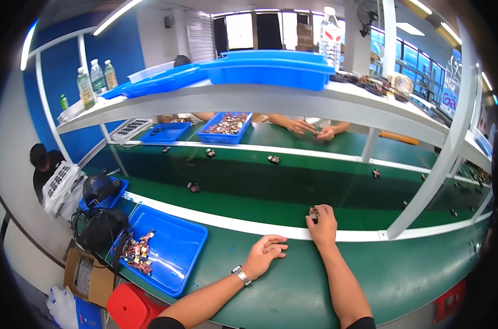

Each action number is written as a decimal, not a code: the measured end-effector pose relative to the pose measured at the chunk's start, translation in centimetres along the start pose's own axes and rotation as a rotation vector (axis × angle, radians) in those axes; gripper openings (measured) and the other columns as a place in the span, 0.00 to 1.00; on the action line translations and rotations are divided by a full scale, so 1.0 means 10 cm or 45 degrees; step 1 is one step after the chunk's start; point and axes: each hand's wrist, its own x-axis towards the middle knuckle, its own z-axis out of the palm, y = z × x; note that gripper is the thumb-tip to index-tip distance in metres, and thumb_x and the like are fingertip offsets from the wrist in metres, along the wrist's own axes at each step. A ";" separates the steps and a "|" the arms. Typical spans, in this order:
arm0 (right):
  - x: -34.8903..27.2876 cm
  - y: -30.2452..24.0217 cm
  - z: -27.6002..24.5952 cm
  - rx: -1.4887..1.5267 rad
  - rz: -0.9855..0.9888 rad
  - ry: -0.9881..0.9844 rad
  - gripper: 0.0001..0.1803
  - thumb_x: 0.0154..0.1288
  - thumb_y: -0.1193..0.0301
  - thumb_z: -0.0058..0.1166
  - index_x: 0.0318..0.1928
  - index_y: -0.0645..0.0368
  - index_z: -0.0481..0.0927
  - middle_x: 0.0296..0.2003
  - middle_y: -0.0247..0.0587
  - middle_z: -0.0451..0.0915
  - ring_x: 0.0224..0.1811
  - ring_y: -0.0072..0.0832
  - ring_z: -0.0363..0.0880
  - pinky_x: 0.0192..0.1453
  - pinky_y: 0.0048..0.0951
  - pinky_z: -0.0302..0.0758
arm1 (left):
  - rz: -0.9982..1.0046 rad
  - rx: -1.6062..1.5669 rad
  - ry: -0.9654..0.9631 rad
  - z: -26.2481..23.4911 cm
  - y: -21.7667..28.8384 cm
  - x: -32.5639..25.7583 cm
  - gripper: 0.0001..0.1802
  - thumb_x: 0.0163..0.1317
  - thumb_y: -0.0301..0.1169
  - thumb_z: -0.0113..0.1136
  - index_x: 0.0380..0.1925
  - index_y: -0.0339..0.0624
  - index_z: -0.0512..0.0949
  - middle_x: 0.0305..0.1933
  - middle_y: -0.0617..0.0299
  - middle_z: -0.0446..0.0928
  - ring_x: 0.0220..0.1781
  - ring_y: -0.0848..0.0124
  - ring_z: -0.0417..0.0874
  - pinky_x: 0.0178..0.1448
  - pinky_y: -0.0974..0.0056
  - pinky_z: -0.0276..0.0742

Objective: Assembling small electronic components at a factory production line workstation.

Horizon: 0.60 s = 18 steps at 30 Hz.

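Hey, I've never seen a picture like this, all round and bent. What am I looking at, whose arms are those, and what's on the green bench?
This is one view from a wide fisheye camera worn on a person's head, looking down, so straight edges curve. The two bare arms coming in from the bottom are that person's own. The left hand, with a wristwatch, rests flat on the green bench and holds nothing. The right hand reaches to the white strip at the edge of the green conveyor belt and holds a small dark part. More such parts lie spaced along the belt. To the left sits a blue tray with a pile of small parts. Across the belt, another person's hands work beside a second blue tray.
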 end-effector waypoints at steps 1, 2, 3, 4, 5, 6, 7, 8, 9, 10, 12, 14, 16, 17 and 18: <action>0.06 0.07 0.09 -0.016 0.077 -0.054 0.21 0.54 0.73 0.68 0.49 0.62 0.81 0.49 0.48 0.78 0.50 0.46 0.80 0.55 0.42 0.78 | 0.012 0.136 0.039 -0.05 -0.02 -0.01 0.20 0.70 0.21 0.54 0.61 0.34 0.69 0.65 0.49 0.73 0.63 0.61 0.79 0.62 0.57 0.80; 0.06 0.15 0.17 -0.037 0.158 -0.106 0.22 0.54 0.72 0.69 0.50 0.62 0.80 0.50 0.47 0.78 0.51 0.46 0.79 0.56 0.42 0.77 | 0.018 0.271 0.074 -0.09 -0.04 0.01 0.19 0.70 0.21 0.53 0.60 0.34 0.70 0.63 0.50 0.75 0.61 0.63 0.80 0.61 0.59 0.81; 0.04 0.11 0.18 -0.113 0.155 -0.174 0.25 0.54 0.71 0.70 0.53 0.63 0.79 0.51 0.46 0.78 0.54 0.45 0.78 0.58 0.42 0.75 | 0.038 0.350 0.145 -0.08 0.00 -0.04 0.16 0.70 0.20 0.52 0.57 0.33 0.72 0.59 0.52 0.78 0.57 0.66 0.82 0.56 0.61 0.83; 0.03 0.08 0.20 -0.093 0.143 -0.184 0.25 0.54 0.71 0.70 0.53 0.63 0.79 0.51 0.46 0.78 0.54 0.45 0.78 0.58 0.42 0.75 | 0.044 0.360 0.166 -0.13 0.02 -0.04 0.16 0.70 0.20 0.52 0.57 0.33 0.72 0.59 0.52 0.78 0.57 0.66 0.82 0.56 0.61 0.83; 0.00 0.07 0.18 -0.147 0.065 -0.106 0.26 0.54 0.70 0.70 0.54 0.62 0.79 0.51 0.45 0.78 0.54 0.45 0.77 0.58 0.42 0.75 | 0.058 0.446 0.256 -0.19 0.03 -0.02 0.15 0.69 0.21 0.53 0.55 0.34 0.74 0.56 0.52 0.80 0.55 0.67 0.83 0.55 0.62 0.83; 0.00 0.01 0.14 -0.201 -0.011 -0.023 0.26 0.55 0.70 0.70 0.55 0.62 0.79 0.52 0.44 0.78 0.55 0.44 0.77 0.59 0.42 0.74 | 0.073 0.532 0.342 -0.22 0.08 0.01 0.13 0.68 0.22 0.55 0.53 0.34 0.76 0.53 0.53 0.81 0.52 0.68 0.85 0.54 0.62 0.83; 0.00 0.01 0.16 -0.174 -0.037 0.027 0.24 0.55 0.70 0.68 0.54 0.60 0.79 0.50 0.44 0.78 0.53 0.44 0.77 0.57 0.43 0.74 | 0.104 0.773 0.432 -0.30 0.14 0.03 0.12 0.68 0.23 0.56 0.50 0.35 0.77 0.48 0.54 0.83 0.48 0.69 0.85 0.52 0.63 0.83; 0.04 0.02 0.16 -0.153 -0.045 0.016 0.24 0.55 0.70 0.68 0.54 0.60 0.79 0.50 0.44 0.78 0.53 0.44 0.77 0.57 0.43 0.74 | 0.129 1.016 0.524 -0.39 0.21 0.06 0.11 0.67 0.24 0.57 0.48 0.35 0.78 0.43 0.55 0.84 0.45 0.71 0.86 0.50 0.64 0.83; 0.04 0.06 0.14 -0.110 -0.093 0.005 0.23 0.56 0.71 0.68 0.52 0.61 0.79 0.49 0.45 0.78 0.52 0.44 0.77 0.55 0.43 0.74 | 0.211 1.073 0.609 -0.42 0.31 0.08 0.11 0.65 0.25 0.58 0.47 0.37 0.80 0.39 0.56 0.85 0.40 0.71 0.87 0.47 0.64 0.82; 0.08 0.09 0.16 -0.053 -0.153 -0.003 0.21 0.56 0.72 0.67 0.51 0.61 0.79 0.49 0.45 0.78 0.51 0.45 0.77 0.54 0.44 0.74 | 0.346 1.187 0.654 -0.52 0.36 0.12 0.11 0.64 0.24 0.58 0.47 0.37 0.80 0.41 0.52 0.84 0.40 0.64 0.87 0.47 0.62 0.82; 0.11 0.21 0.17 0.041 -0.125 0.020 0.17 0.57 0.76 0.63 0.48 0.62 0.80 0.47 0.45 0.78 0.47 0.45 0.78 0.51 0.42 0.76 | 0.391 1.583 0.702 -0.68 0.42 0.11 0.12 0.60 0.24 0.58 0.45 0.37 0.80 0.44 0.50 0.84 0.47 0.55 0.85 0.54 0.56 0.80; 0.10 0.20 0.21 0.141 -0.062 -0.004 0.14 0.58 0.78 0.61 0.47 0.63 0.80 0.46 0.45 0.78 0.45 0.43 0.79 0.49 0.39 0.78 | 0.562 1.799 0.764 -0.89 0.48 -0.01 0.14 0.57 0.24 0.58 0.44 0.37 0.79 0.49 0.49 0.82 0.55 0.51 0.81 0.61 0.52 0.76; 0.11 0.18 0.17 0.150 -0.054 -0.033 0.12 0.59 0.79 0.59 0.45 0.64 0.80 0.46 0.46 0.78 0.44 0.41 0.80 0.48 0.37 0.79 | 0.501 2.164 0.896 -1.00 0.56 -0.13 0.18 0.57 0.25 0.60 0.50 0.39 0.78 0.63 0.44 0.74 0.67 0.45 0.71 0.69 0.47 0.68; 0.10 0.18 0.19 0.159 -0.050 -0.027 0.12 0.60 0.80 0.59 0.45 0.63 0.80 0.46 0.45 0.78 0.42 0.40 0.80 0.46 0.36 0.79 | 0.376 2.234 0.956 -1.02 0.57 -0.19 0.20 0.58 0.27 0.61 0.52 0.39 0.77 0.65 0.42 0.71 0.70 0.44 0.68 0.71 0.46 0.65; 0.10 0.18 0.18 0.191 -0.024 -0.044 0.11 0.60 0.80 0.58 0.44 0.64 0.80 0.45 0.45 0.78 0.41 0.39 0.80 0.46 0.35 0.79 | 0.248 2.299 1.010 -1.03 0.58 -0.25 0.22 0.58 0.29 0.61 0.54 0.39 0.76 0.68 0.40 0.69 0.73 0.42 0.65 0.73 0.44 0.62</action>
